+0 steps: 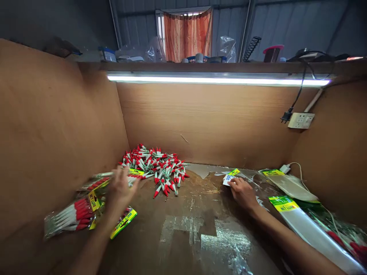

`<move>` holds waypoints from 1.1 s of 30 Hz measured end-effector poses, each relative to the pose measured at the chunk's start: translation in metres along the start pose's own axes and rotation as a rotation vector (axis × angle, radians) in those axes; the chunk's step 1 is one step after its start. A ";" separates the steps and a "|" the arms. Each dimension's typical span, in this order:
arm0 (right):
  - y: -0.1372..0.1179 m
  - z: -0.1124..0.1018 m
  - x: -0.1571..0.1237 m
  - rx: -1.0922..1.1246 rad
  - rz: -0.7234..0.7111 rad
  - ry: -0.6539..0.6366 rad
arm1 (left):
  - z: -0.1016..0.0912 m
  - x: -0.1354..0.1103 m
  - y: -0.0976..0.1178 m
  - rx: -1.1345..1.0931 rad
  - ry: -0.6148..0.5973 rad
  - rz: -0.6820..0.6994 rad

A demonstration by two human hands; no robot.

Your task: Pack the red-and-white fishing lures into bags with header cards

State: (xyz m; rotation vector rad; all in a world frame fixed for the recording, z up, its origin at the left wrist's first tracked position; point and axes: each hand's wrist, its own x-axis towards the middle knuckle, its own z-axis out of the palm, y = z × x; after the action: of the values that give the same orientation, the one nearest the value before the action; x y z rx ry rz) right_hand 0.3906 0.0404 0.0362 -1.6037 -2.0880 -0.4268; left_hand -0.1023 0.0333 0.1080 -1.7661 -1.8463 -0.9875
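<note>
My left hand [122, 189] reaches forward, its back toward me, fingers spread and loose (it shows blurred, so the fingertips are hard to make out). My left forearm [91, 244] runs up from the lower edge. My right hand [243, 193] lies low, palm down, fingers curled forward; whether the fingertips pinch I cannot tell. My right forearm [286, 236] stretches in bare from the lower right.

Brown board walls [51, 126] enclose a worn bench [200, 229]. At twelve o'clock a lit tube [218, 80] hangs under a cluttered shelf [200, 67], with a curtained window [187, 34] above. Socket [301, 120] at two o'clock.
</note>
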 end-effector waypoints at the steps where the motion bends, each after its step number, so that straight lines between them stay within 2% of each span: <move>1: -0.009 -0.008 0.008 0.069 0.020 0.047 | 0.005 -0.016 0.030 -0.087 -0.023 0.129; 2: -0.020 -0.017 0.014 0.165 0.042 0.097 | 0.009 -0.032 0.059 -0.166 -0.058 0.231; 4: -0.046 -0.030 0.019 0.425 0.091 0.124 | 0.014 -0.064 0.107 -0.282 -0.151 0.334; 5: -0.060 -0.033 0.018 0.577 0.119 0.073 | 0.015 -0.078 0.123 -0.326 -0.202 0.388; 7: -0.085 -0.028 0.012 0.850 0.167 -0.182 | 0.017 -0.104 0.141 -0.371 -0.303 0.468; 9: -0.102 -0.010 0.010 0.982 0.166 -0.439 | 0.021 -0.122 0.140 -0.348 -0.437 0.444; 10: -0.107 0.002 0.013 0.977 0.156 -0.489 | 0.024 -0.129 0.136 -0.328 -0.512 0.411; 11: -0.109 0.015 0.020 0.924 0.145 -0.483 | 0.027 -0.133 0.131 -0.311 -0.588 0.377; 14: -0.114 0.052 0.057 0.667 0.144 -0.334 | 0.034 -0.135 0.118 -0.280 -0.742 0.301; 18: -0.132 0.092 0.113 0.575 0.127 -0.314 | 0.031 -0.125 0.109 -0.204 -0.819 0.225; 22: -0.153 0.116 0.137 0.581 0.145 -0.289 | 0.030 -0.115 0.103 -0.126 -0.873 0.195; 25: -0.156 0.124 0.142 0.664 0.173 -0.258 | 0.033 -0.108 0.101 -0.150 -0.904 0.235; 28: -0.151 0.122 0.141 0.799 0.191 -0.247 | 0.035 -0.103 0.103 -0.197 -0.971 0.270; 30: -0.146 0.112 0.133 0.880 0.199 -0.242 | 0.035 -0.102 0.104 -0.226 -1.006 0.288; 33: -0.137 0.084 0.108 0.951 0.212 -0.215 | 0.038 -0.103 0.102 -0.277 -1.005 0.311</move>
State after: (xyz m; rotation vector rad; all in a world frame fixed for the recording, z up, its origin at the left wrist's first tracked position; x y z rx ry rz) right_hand 0.2219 0.1349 0.0292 -1.2574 -1.7724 0.7418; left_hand 0.0169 -0.0158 0.0312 -2.9591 -1.8477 -0.2055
